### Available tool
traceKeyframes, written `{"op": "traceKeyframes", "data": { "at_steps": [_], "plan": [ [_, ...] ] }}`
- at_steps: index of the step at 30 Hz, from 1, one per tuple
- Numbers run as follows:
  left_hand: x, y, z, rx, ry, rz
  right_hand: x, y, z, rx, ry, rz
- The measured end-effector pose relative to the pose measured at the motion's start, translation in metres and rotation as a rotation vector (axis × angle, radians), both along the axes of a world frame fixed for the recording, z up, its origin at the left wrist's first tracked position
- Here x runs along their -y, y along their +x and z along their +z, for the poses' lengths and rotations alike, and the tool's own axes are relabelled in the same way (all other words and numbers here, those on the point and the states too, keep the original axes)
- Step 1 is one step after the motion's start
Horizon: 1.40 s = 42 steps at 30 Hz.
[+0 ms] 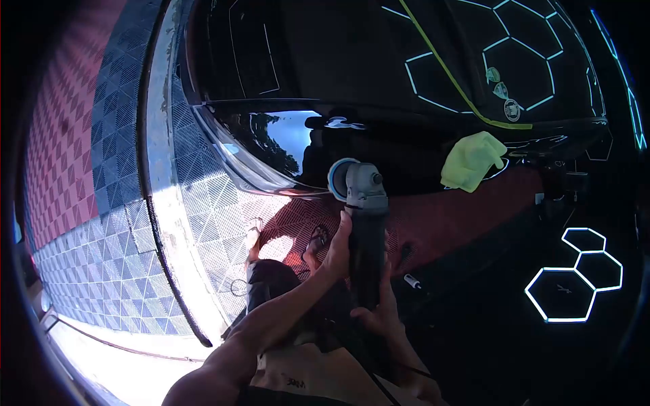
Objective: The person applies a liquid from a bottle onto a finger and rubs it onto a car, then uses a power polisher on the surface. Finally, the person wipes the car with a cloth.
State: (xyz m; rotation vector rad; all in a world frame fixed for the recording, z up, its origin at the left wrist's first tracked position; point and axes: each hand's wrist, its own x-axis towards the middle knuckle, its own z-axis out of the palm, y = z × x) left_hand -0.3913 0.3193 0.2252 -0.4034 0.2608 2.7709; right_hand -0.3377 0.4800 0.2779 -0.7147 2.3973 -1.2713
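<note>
A polisher (367,237) with a dark body and grey head is between my two hands. My left hand (338,249) is closed round its front part, the thumb lying along the side just below the head. Further back, my right hand (383,308) wraps the rear of the body from the other side, thumb across it. The round pale pad (336,178) is right at the edge of the glossy black car panel (399,145); its far face is hidden. To the right of the polisher head, a crumpled yellow-green cloth (472,161) lies on the car.
Yellow tape (447,68) runs along the car. Hexagonal lights reflect in the bodywork. A small white-labelled bottle (412,281) is on the floor. A thin cable (238,288) loops near my legs. Bright checkered floor tiles (122,271) extend left, crossed by a pale strip (166,223).
</note>
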Motion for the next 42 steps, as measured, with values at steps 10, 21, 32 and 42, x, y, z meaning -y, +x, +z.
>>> {"op": "traceKeyframes", "data": {
  "at_steps": [10, 21, 32, 42],
  "plan": [
    [0.003, -0.014, -0.026, -0.134, -0.259, -0.083, -0.064, -0.04, -0.038, 0.174, 0.388, 0.495],
    [0.034, -0.066, -0.029, -0.209, -0.765, -0.047, 0.044, -0.062, -0.087, 0.598, -0.14, -0.398],
    [-0.024, -0.08, -0.032, -0.116, -0.285, 0.018, -0.016, -0.117, -0.041, 0.611, -0.103, -0.392],
    [0.024, -0.104, -0.063, -0.138, -0.739, -0.053, 0.026, -0.087, -0.146, 0.695, -0.533, -0.573]
  ]
}}
